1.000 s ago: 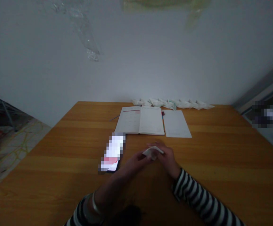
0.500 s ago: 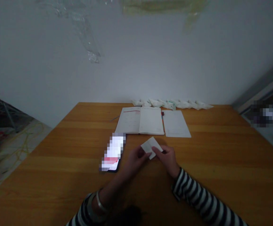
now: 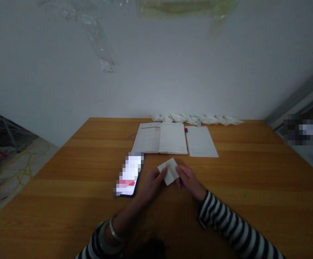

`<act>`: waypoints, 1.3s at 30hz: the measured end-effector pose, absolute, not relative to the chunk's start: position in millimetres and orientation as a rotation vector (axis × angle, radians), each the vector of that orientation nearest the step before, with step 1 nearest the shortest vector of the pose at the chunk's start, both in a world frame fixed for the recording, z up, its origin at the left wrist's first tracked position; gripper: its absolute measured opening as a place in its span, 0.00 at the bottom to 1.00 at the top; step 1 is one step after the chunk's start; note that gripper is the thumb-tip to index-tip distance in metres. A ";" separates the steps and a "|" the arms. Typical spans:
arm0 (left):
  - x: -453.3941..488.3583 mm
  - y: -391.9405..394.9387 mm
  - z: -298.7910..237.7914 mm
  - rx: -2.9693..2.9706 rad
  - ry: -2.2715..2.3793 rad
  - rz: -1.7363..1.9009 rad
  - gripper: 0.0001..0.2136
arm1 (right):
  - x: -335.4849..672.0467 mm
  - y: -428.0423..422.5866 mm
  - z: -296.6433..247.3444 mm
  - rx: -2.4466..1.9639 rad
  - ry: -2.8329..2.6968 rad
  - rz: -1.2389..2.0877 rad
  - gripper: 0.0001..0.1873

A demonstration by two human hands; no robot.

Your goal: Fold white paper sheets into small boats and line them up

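Observation:
A small white folded piece of paper is held up over the table between my two hands. My left hand pinches it at the left, with the thumb lying on its face. At its right corner, the thumb and fingers of my right hand grip the edge. A faint crease runs across the paper. The fingers behind it are partly hidden.
A lit phone lies left of my hands on the wooden table. Beyond are an open notebook and a loose white sheet. Several folded white paper pieces line the table's back edge by the wall.
The paper has shifted slightly left and turned a little. My left thumb has moved further up its face, while my right thumb has drawn back to the right corner.

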State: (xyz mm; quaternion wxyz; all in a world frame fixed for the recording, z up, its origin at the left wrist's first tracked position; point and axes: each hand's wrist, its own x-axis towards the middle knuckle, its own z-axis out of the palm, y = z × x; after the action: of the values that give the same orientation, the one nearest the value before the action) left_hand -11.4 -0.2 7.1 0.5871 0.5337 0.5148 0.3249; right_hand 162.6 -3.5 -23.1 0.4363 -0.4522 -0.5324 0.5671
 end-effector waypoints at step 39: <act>-23.9 7.2 -3.0 1.462 1.041 1.022 0.17 | 169.5 -0.2 -24.8 -0.835 -1.103 1.499 0.32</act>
State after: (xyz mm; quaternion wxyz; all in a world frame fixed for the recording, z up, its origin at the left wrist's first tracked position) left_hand -23.9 7.2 -3.0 0.5127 0.6077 0.4327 0.4250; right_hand 169.5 -0.2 -24.8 0.5235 -0.3486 -0.4607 0.6262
